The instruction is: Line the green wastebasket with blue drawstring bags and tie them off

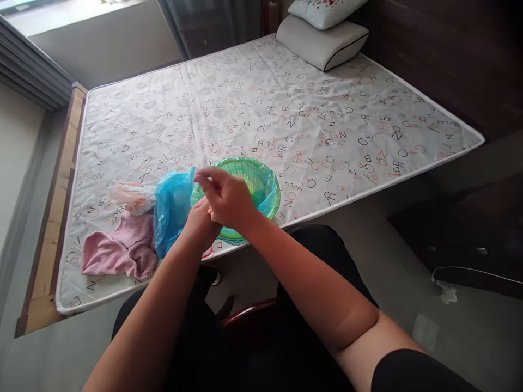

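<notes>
In front of me, both hands meet over the near left rim of a green basket (277, 204), which has thin blue plastic inside. My right hand (229, 197) is closed, with thumb and index finger pinched together; anything between them is too small to see. Below it, my left hand (203, 220) is curled closed and partly hidden by the right. A small orange piece (211, 212) shows between the hands; I cannot tell which one grips it. Just left of my hands stands a crumpled blue plastic bag (171, 204).
The basket and bag rest on a letter-printed mattress (229, 125). A pink cloth (118, 250) and a white plastic bag (134, 196) lie at left. A white cushion (322, 41) and a patterned pillow (327, 11) are stacked at the far end. My knees are below the near edge.
</notes>
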The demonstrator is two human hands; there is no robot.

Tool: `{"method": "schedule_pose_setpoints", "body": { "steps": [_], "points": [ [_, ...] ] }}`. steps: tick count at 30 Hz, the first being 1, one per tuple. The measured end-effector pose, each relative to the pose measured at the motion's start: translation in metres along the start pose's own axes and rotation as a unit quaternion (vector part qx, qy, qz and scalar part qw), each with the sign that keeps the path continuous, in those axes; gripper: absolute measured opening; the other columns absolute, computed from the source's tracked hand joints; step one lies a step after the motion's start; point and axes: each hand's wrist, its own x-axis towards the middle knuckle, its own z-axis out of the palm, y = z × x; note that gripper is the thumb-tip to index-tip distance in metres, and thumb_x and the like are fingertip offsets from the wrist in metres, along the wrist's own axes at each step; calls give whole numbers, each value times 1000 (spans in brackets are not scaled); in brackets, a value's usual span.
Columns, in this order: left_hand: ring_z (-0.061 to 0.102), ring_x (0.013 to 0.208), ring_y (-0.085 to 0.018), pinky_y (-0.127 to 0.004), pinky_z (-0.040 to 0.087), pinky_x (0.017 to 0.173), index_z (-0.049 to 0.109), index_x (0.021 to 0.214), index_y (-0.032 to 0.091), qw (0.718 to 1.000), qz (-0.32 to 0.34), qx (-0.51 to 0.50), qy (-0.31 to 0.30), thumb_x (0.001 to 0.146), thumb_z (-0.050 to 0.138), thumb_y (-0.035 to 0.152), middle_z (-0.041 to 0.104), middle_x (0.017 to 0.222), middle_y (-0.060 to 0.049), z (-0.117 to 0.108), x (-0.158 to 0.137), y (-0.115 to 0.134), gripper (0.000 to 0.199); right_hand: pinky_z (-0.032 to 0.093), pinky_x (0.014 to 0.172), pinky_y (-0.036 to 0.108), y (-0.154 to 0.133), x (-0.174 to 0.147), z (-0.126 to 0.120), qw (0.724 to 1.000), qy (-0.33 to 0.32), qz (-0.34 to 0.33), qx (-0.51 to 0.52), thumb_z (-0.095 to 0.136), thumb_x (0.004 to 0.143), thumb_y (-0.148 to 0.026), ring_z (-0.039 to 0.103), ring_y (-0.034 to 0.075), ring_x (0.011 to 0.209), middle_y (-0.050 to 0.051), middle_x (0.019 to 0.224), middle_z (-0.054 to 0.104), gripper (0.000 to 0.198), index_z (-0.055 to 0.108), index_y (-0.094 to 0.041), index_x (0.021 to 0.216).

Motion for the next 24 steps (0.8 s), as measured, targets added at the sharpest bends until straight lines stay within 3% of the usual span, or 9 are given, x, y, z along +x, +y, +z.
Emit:
{"method": "schedule_pose_setpoints", "body": {
  "steps": [3, 5, 7, 10, 13, 16, 18, 22, 24],
  "points": [
    [76, 107, -31, -46, 66, 92, 79, 115, 24, 999, -34, 5, -22, 98, 68, 46, 80, 110, -11, -14, 9, 10, 30, 57, 87, 33, 8, 7, -20, 997, 33, -55, -40, 53, 108, -49, 68, 15, 87, -2, 92, 74, 28, 72, -29, 105],
    [75, 113, -29, -44, 65, 92, 77, 126, 26, 998, -40, 41, 11, 102, 61, 41, 79, 124, -10, -30, 16, 14, 33, 59, 91, 34, 14, 15, -35, 997, 50, -48, -40, 54, 108, -48, 71, 17, 94, -1, 95, 74, 27, 74, -30, 107],
    [73, 120, -28, -43, 63, 97, 75, 130, 26, 993, -54, 93, 54, 100, 63, 38, 76, 134, -9, -52, 24, 9, 34, 59, 101, 41, 20, 24, -51, 998, 13, -45, -40, 61, 104, -52, 72, 20, 108, 0, 101, 77, 26, 76, -32, 111],
    [74, 117, -29, -42, 63, 93, 73, 132, 23, 980, -149, 105, 82, 99, 60, 37, 76, 133, -11, -88, 34, -16, 37, 52, 118, 54, 24, 34, -72, 997, -27, -55, -43, 70, 97, -58, 64, 25, 137, 1, 126, 78, 32, 79, -34, 115],
    [73, 114, -29, -42, 61, 95, 71, 135, 20, 954, -252, 159, 22, 96, 64, 40, 77, 130, -14, -114, 39, -50, 44, 46, 123, 57, 27, 36, -88, 996, 19, -69, -50, 56, 104, -62, 56, 26, 150, 2, 140, 73, 40, 78, -33, 121],
    [73, 118, -32, -44, 56, 104, 73, 134, 18, 924, -291, 242, -58, 95, 66, 40, 77, 131, -15, -128, 41, -79, 45, 48, 121, 53, 39, 39, -102, 991, 90, -74, -72, 40, 110, -58, 62, 24, 143, 7, 137, 74, 49, 76, -27, 122],
    [71, 123, -36, -47, 54, 108, 72, 134, 17, 905, -305, 284, -83, 93, 69, 38, 75, 137, -17, -134, 42, -95, 46, 51, 117, 51, 53, 43, -109, 983, 147, -51, -103, 43, 109, -56, 69, 24, 131, 10, 129, 76, 46, 75, -23, 118],
    [59, 143, -42, -50, 46, 119, 57, 149, 9, 883, -318, 344, -27, 81, 85, 31, 61, 156, -27, -151, 38, -130, 78, 58, 103, 47, 73, 51, -114, 968, 206, 21, -144, 56, 102, -49, 72, 22, 107, 9, 113, 75, 33, 71, -21, 109],
    [61, 140, -41, -48, 49, 116, 55, 148, 7, 879, -349, 323, -4, 73, 90, 26, 63, 151, -28, -159, 30, -148, 85, 59, 95, 42, 76, 52, -112, 970, 204, 31, -132, 56, 101, -44, 70, 20, 99, 8, 110, 75, 27, 70, -21, 107]
  ]
}}
